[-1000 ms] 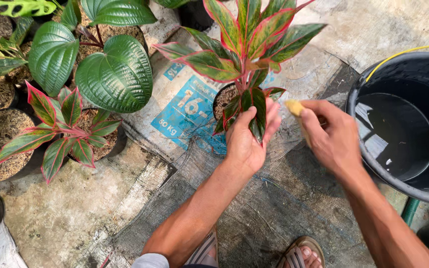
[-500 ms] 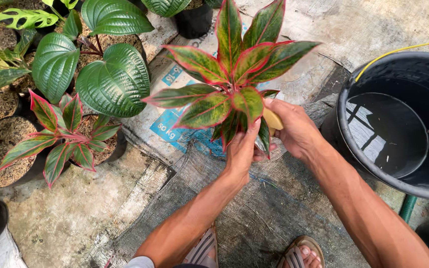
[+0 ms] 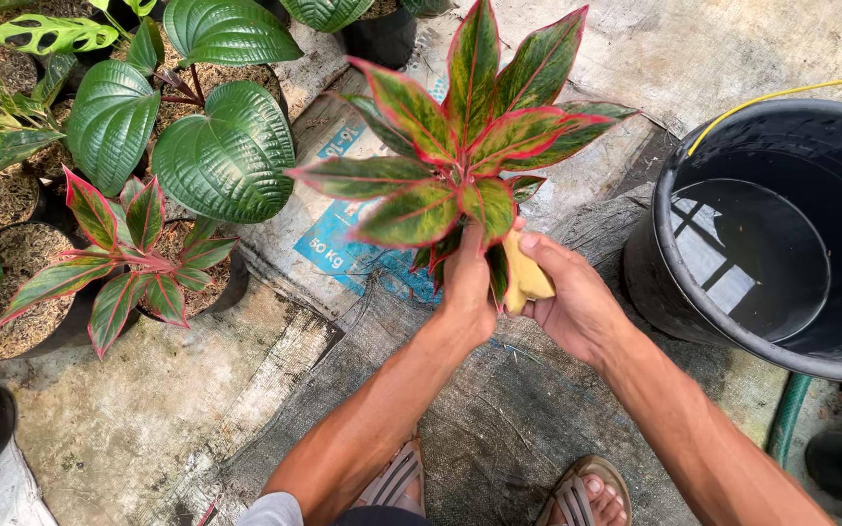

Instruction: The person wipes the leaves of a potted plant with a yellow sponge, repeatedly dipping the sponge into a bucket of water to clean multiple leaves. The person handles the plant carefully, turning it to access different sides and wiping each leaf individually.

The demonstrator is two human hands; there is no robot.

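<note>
plant (image 3: 460,161): glossy pointed red-green leaves | left hand (image 3: 468,292): gripped its stem base | right hand (image 3: 572,302): clasped yellow sponge (image 3: 523,278)

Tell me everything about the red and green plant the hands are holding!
The red and green plant has long pointed leaves, green in the middle with bright red-pink edges and veins, fanning out and up toward the camera. The leaves look smooth and healthy. It is lifted above the woven sack on the ground. The left hand grips it low down, under the leaves. The right hand presses a yellow sponge against its lower part. Its roots are hidden.
</note>
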